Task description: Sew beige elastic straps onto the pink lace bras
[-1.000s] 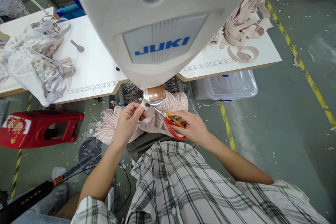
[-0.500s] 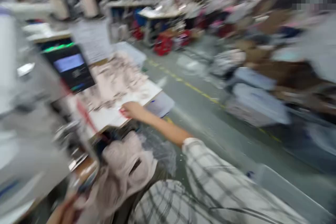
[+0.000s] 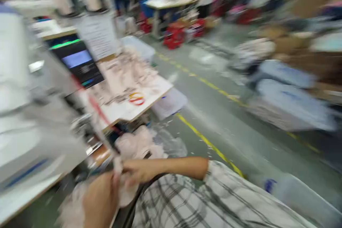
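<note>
My left hand [image 3: 100,197] is low in front of me, closed on part of a pale pink bra [image 3: 127,194]. Close beside it, my right hand [image 3: 137,171] has its fingers bent at the same fabric, blurred by motion. More pale pink bra cups [image 3: 139,140] bulge just beyond my hands, under the table edge. On the white tabletop [image 3: 157,91] lies a red and yellow looped thing [image 3: 136,98], too blurred to name. Behind it a heap of pale pink pieces [image 3: 125,74] is spread out.
A sewing machine [image 3: 21,114] fills the left side, with a lit control panel [image 3: 80,60] beside it. Clear plastic bins [image 3: 171,103] stand by the table. Yellow lines [image 3: 208,142] mark the floor. Bulky pale blue bags [image 3: 291,96] lie at the right.
My right hand has let go of the red thing on the tabletop and come back to the bra beside my left hand. My left hand has risen further into view.
</note>
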Demonstrator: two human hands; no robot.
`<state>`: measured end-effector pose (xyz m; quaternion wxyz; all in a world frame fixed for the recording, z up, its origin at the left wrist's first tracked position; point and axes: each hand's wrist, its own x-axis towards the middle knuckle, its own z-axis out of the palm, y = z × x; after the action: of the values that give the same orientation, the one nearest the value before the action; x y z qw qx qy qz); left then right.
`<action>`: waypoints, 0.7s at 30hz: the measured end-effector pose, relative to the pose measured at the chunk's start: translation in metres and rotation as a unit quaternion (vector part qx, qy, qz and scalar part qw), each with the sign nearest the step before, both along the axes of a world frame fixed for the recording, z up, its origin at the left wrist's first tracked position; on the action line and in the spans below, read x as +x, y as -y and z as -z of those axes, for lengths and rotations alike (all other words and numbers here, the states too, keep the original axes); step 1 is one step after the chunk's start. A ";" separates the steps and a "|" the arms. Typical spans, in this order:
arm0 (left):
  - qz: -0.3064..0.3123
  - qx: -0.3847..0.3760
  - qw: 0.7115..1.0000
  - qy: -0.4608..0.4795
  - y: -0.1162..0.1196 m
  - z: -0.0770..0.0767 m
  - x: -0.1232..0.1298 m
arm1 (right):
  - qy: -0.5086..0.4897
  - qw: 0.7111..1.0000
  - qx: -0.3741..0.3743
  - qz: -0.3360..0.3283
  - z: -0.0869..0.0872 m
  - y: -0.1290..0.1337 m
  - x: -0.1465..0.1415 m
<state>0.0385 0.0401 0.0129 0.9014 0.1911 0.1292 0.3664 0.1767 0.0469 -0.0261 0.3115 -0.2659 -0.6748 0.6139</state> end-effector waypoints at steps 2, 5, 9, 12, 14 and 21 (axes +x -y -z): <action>-0.181 0.107 0.921 -0.328 0.031 -0.010 -0.024 | -0.057 0.996 -0.059 0.015 -0.007 0.008 0.000; -0.283 0.254 0.636 -0.671 0.043 -0.012 -0.024 | -0.051 0.983 -0.146 0.097 -0.015 -0.002 -0.007; -0.313 0.266 0.584 -0.701 0.037 -0.004 -0.016 | -0.003 0.983 -0.139 0.123 -0.030 -0.018 -0.018; -0.346 0.277 0.524 -0.727 0.037 0.002 -0.024 | 0.054 0.981 -0.049 0.181 -0.034 -0.041 -0.021; -0.343 0.331 0.467 -0.745 0.036 0.008 -0.033 | 0.090 0.977 -0.010 0.190 -0.031 -0.059 -0.022; -0.283 0.444 0.290 -0.799 0.022 0.012 -0.050 | 0.104 0.980 0.082 0.148 -0.024 -0.101 -0.034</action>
<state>-0.0119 0.0177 0.0007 -0.0304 0.7117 0.6494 0.2662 0.1425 0.1480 -0.0017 0.3478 -0.3988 -0.7045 0.4729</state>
